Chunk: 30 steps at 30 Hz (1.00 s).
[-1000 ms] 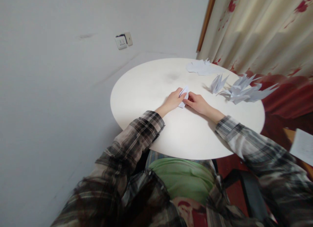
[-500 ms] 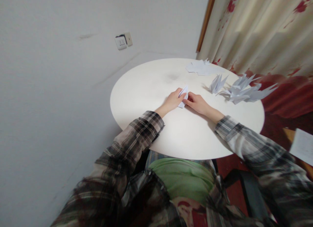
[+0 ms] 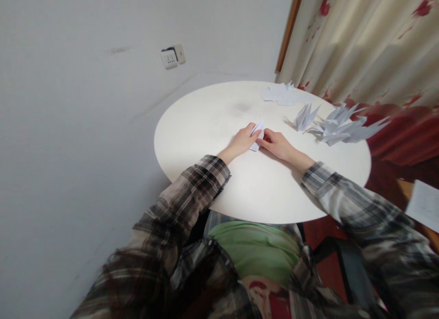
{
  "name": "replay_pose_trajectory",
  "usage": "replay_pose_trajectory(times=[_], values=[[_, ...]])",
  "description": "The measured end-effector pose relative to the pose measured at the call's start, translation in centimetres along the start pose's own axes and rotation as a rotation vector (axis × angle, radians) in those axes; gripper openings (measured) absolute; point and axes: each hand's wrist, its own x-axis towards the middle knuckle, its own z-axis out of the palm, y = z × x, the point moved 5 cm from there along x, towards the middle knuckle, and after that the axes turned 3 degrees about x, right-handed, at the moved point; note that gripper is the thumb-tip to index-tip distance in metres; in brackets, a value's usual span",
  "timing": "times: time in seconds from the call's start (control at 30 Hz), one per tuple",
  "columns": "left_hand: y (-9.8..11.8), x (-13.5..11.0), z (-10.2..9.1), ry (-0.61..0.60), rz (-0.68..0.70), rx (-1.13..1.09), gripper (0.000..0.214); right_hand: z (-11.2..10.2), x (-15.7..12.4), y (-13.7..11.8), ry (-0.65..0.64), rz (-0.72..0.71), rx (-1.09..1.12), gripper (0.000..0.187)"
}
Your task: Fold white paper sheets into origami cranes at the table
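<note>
A small folded white paper (image 3: 258,132) lies near the middle of the round cream table (image 3: 212,122). My left hand (image 3: 244,140) rests on its left side with fingers curled onto it. My right hand (image 3: 277,144) pinches the paper's right edge, fingers closed. Both hands meet over the paper, which is mostly hidden between them. Plaid sleeves cover both forearms.
Several folded white paper shapes (image 3: 338,127) and one more (image 3: 305,116) stand at the table's right. Flat paper sheets (image 3: 283,94) lie at the far edge. A wall with a socket (image 3: 173,57) is to the left, and a flowered curtain (image 3: 370,49) to the right.
</note>
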Motion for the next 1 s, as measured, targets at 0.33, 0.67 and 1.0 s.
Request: replay_pose_trajectory(times=[0.33, 0.67, 1.0], values=[[-0.24, 0.15, 0.19, -0.013, -0.001, -0.024, 0.024, -0.07, -0.02, 0.00, -0.002, 0.001, -0.017, 0.027], [-0.06, 0.18, -0.14, 0.014, 0.005, -0.048, 0.022, 0.14, 0.10, 0.38, 0.045, -0.006, -0.002, 0.020], [-0.12, 0.17, 0.03, 0.018, 0.037, -0.101, 0.030, -0.28, -0.04, 0.46, 0.160, 0.007, -0.061, 0.017]])
